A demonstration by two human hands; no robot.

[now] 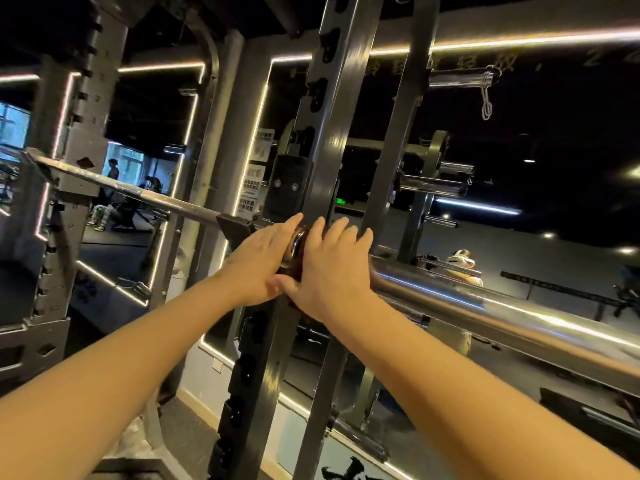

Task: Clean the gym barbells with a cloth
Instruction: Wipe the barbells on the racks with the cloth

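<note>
A steel barbell lies across a rack at chest height. Its thin shaft (156, 199) runs off to the left and its thick shiny sleeve (485, 306) runs to the right. My right hand (329, 268) wraps over the inner end of the sleeve, holding a dark brownish cloth (300, 268) against the metal; only a strip of the cloth shows between my hands. My left hand (263, 261) lies flat with straight fingers over the bar's collar, just left of the right hand, and the two thumbs nearly touch.
The rack's perforated steel upright (332, 150) stands right behind my hands. A J-hook bracket (235, 226) carries the shaft. Mirrors with light strips (263, 109) line the wall behind. Pegs with short bars (436, 185) stick out on the right. People exercise far off at the left.
</note>
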